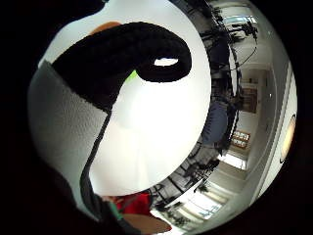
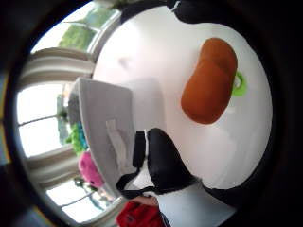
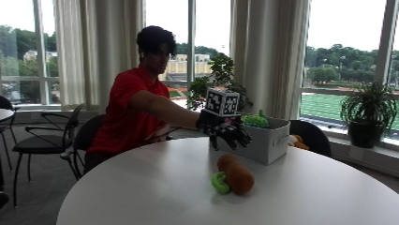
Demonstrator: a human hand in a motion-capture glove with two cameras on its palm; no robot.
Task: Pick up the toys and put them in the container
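A person in a red shirt sits at the far side of a round white table (image 3: 156, 197), right arm stretched out over it. The gloved right hand (image 3: 224, 132) hangs above the tabletop with its fingers (image 3: 240, 138) spread and pointing downward, loosely relaxed; it has hold of nothing. In the thumb-side palm view one black finger (image 2: 163, 165) curves across the frame with only bare table behind it, and the little-finger-side view shows another finger (image 1: 127, 51) curled in a loose hook, again around nothing.

Just past the hand, at about its three o'clock as I see it, stands a grey fabric container (image 3: 265, 143), touching the tabletop. A green toy (image 3: 255, 120) pokes above its rim; the thumb-side view also shows something green (image 2: 75, 137) and a pink toy (image 2: 90, 169) by the bin's far wall.

On the table at roughly the hand's six o'clock, well below it and nearer to me, lies an orange-brown plush toy (image 3: 235, 174), oblong like a potato or a loaf. Pressed against its side at nine o'clock is a small bright-green ring toy (image 3: 218, 183). From the palm the plush (image 2: 208, 80) partly covers the ring (image 2: 239, 85). Both lie outside the container.

A potted plant (image 3: 368, 112) stands on the windowsill at the far right, and black chairs (image 3: 47, 136) stand behind the table at the left.
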